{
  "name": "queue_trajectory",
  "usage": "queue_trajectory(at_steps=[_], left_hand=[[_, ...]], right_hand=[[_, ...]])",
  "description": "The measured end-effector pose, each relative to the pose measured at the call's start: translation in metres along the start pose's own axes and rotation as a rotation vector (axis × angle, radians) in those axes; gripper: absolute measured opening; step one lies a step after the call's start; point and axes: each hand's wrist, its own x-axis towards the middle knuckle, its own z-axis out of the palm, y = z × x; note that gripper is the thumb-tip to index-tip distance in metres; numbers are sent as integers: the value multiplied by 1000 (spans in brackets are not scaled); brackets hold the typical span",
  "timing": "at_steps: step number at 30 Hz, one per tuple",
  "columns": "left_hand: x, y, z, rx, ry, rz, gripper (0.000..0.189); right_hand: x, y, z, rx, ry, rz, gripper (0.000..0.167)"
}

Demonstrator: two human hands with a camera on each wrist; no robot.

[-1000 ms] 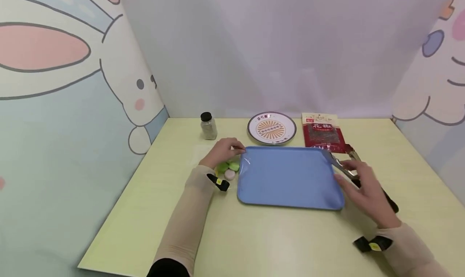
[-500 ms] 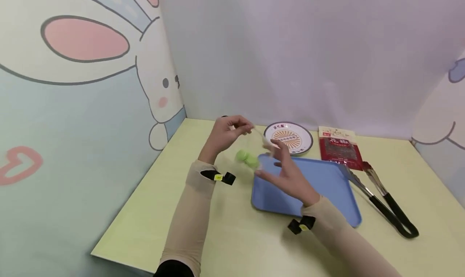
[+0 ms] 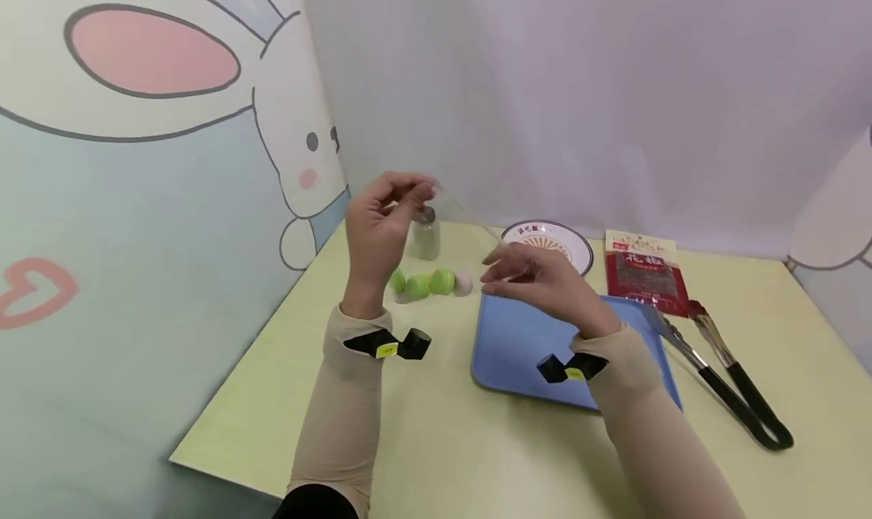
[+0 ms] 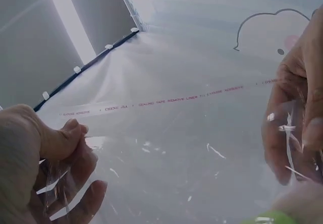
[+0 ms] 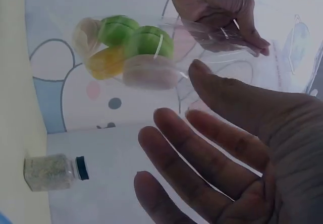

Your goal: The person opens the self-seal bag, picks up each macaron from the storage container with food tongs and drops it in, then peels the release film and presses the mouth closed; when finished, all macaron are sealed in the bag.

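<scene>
Pinched by its upper corner, a clear plastic bag (image 4: 176, 168) with a printed sealing strip hangs from my left hand (image 3: 381, 228), raised above the table. Green, yellow and pale pink macarons (image 3: 441, 282) lie along the bottom of the bag. My right hand (image 3: 548, 284) is at the bag's right side, over the tray's far left part. In the right wrist view its thumb (image 5: 222, 88) overlaps the bag, while the four fingers (image 5: 192, 153) spread apart from it. The strip stretches between the two hands in the left wrist view.
A blue tray (image 3: 511, 368) lies below my right hand. Black-handled tongs (image 3: 739, 402) rest at the tray's right edge. Behind stand a dark-capped jar (image 3: 427, 240), a patterned plate (image 3: 580, 248) and a red spice packet (image 3: 643, 273). Walls border the table's back and left.
My right hand left the tray's right edge and moved left to the bag. My left hand lifted the bag from the table, raising the macarons. The head view shifted.
</scene>
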Motion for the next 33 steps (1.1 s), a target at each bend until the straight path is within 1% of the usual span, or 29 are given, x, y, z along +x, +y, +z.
queue_trajectory(at_steps=[2, 3, 5, 8, 10, 12, 13, 15, 17, 20, 21, 22, 23, 25, 27, 28, 30, 31, 33], left_hand=[[-1, 8, 3, 9, 13, 10, 9], [-1, 11, 5, 4, 24, 4, 9], [0, 20, -1, -31, 49, -5, 10], [0, 31, -6, -131, 77, -63, 12], [-2, 39, -6, -196, 63, -110, 15], [-3, 46, -3, -248, 39, -164, 16], [-3, 49, -1, -274, 21, -190, 16], [-3, 56, 4, -310, -11, -217, 15], [-3, 63, 9, -338, -41, -224, 14], [-3, 73, 15, -359, -87, -220, 12], [-2, 75, 17, -360, -100, -220, 13], [-1, 76, 19, -351, -114, -213, 13], [0, 76, 20, -340, -123, -220, 13], [4, 70, 23, -322, -144, -249, 13], [8, 55, 25, -296, -170, -287, 13], [9, 44, 26, -281, -190, -315, 13], [9, 18, 27, -263, -246, -398, 12], [7, 3, 27, -256, -283, -441, 12], [0, -24, 28, -226, -372, -548, 12]], right_hand=[[0, 0, -5, 7, 4, -40, 17], [-1, -1, -9, 27, 24, -64, 14], [1, -13, -16, 77, 101, -111, 9], [-2, -34, -32, 218, 223, -187, 8], [-8, -48, -42, 285, 307, -237, 8], [-14, -60, -50, 343, 383, -293, 9], [-17, -65, -52, 346, 430, -311, 10], [-23, -72, -55, 364, 520, -336, 13], [-28, -77, -56, 371, 598, -319, 17], [-33, -81, -58, 373, 651, -243, 21], [-34, -82, -61, 353, 647, -199, 22], [-35, -82, -64, 291, 639, -144, 22], [-35, -82, -68, 225, 622, -90, 23], [-37, -80, -75, 81, 574, 3, 23], [-39, -75, -83, -46, 491, 91, 22], [-40, -70, -86, -110, 448, 126, 22], [-42, -59, -91, -183, 361, 181, 21], [-43, -51, -93, -228, 319, 208, 22], [-45, -36, -96, -314, 237, 273, 25]])
